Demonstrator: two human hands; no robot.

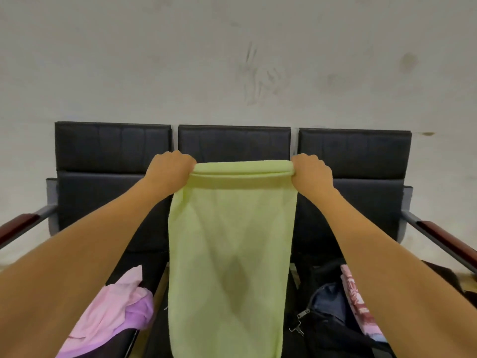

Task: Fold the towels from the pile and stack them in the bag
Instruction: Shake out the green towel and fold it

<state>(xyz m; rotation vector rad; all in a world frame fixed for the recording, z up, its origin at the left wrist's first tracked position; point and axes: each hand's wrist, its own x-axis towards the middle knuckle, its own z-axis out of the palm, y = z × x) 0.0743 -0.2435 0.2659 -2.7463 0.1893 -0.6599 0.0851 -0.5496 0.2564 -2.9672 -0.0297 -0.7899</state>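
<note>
Left hand [170, 165]: closed on the left top corner of the green towel [229, 249].
Right hand [311, 169]: closed on the right top corner.
Towel: hangs down.

The towel [229, 254] is a plain pale yellow-green. On the left, near, the pile [111, 313] is light pink with a lilac piece. The bag [333, 329] on the right is black, with blue cloth and a pink-and-dark-red patterned towel [355, 298] inside. The seats [113, 151] are black, their armrests [18, 226] dark red-brown. The wall [232, 60] is off-white with grey smudges.
</note>
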